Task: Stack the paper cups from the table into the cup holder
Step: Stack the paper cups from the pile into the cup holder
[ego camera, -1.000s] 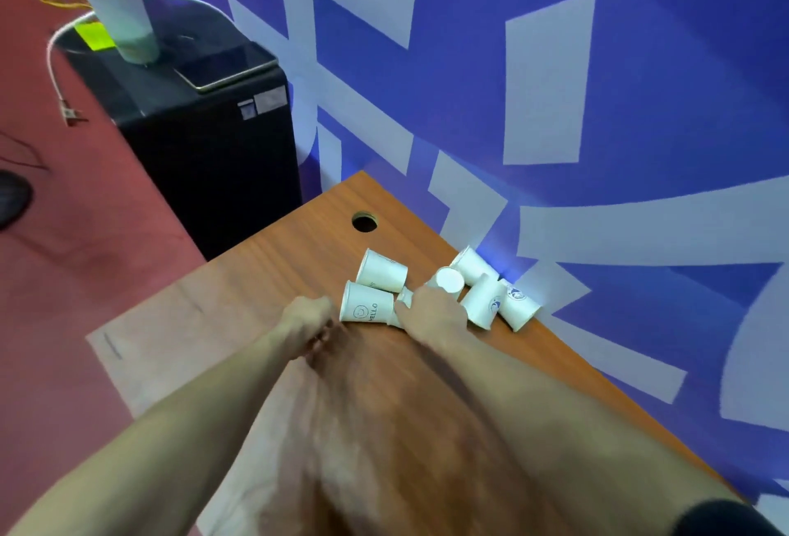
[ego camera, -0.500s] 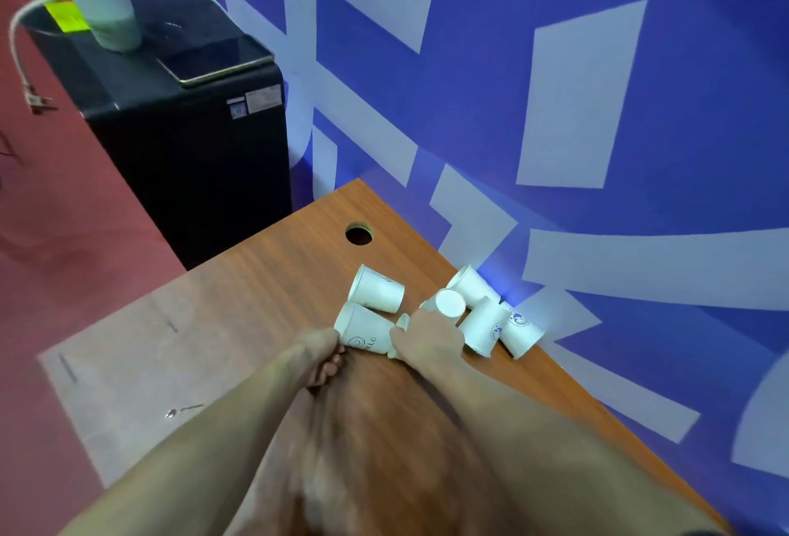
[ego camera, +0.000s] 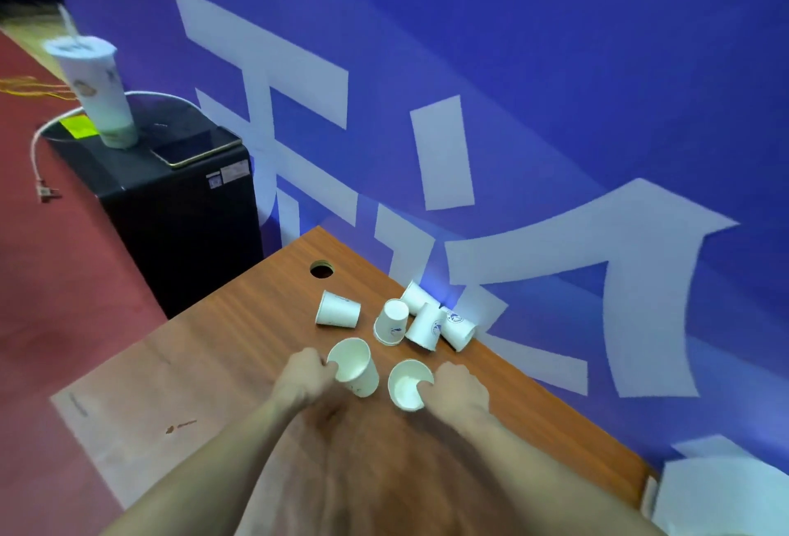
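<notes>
Low in the frame's centre, the left hand (ego camera: 304, 379) and right hand (ego camera: 460, 391) are each gripping a paper cup (ego camera: 354, 366), light, thin-walled, crushable, best held gently by the rim.

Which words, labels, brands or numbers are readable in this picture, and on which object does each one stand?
None reads clearly.
Blue wall: large white strokes, cut off, not readable.
Paper cups: blue logos, blurred.
Tall drink cup: round logo, blurred.
Black cabinet: white stickers, print too small.
Yellow-green note: no legible text.

Both forearms are bare to the hands, left (ego camera: 304, 377) and right (ego camera: 462, 391), with no sleeves, rings or watch.
</notes>
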`<state>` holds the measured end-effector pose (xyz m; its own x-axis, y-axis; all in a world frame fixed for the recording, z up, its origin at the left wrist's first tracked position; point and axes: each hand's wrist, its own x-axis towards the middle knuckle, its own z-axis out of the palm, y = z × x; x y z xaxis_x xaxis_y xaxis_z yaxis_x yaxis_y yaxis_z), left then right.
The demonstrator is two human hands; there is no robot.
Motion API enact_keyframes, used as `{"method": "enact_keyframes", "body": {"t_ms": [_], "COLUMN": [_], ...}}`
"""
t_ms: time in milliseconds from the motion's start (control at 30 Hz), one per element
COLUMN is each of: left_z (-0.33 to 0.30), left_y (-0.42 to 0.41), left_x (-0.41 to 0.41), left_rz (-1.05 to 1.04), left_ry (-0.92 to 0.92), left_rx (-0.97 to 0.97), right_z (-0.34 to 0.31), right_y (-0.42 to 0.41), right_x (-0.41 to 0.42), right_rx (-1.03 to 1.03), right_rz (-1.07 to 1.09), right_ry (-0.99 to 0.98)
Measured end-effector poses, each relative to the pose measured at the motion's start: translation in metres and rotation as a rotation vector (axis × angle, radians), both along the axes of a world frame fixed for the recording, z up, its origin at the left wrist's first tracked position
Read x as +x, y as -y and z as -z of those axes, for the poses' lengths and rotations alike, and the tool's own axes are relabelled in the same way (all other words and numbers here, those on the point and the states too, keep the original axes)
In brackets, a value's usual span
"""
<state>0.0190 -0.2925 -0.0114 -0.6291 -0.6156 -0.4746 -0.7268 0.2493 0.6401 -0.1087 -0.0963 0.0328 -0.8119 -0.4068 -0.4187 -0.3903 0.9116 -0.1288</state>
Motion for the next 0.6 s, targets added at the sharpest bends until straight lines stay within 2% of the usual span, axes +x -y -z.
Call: {"method": "enact_keyframes", "body": {"t_ms": [200,367,600], "left_z": [-0.050,-0.072,-0.087], "left_y": [-0.082,-0.160,-0.288], "left_x": [0.005,-0.004,-0.029], "left_rz": [0.297,0.437,0.597], "left_ry": [0.027,0.007,-0.017], "left_rx": [-0.219,-0.259,-0.195], "right_z": [-0.022,-0.039,-0.058], "right_y": [-0.110,-0.203,-0.336], "right_x": [0.012,0.021,0.038], "right_rx": [-0.068,-0.134,-0.264], "right_rz": [0.198,0.314,0.426], "right_ry": [-0.045,-0.064,-0.070]}}
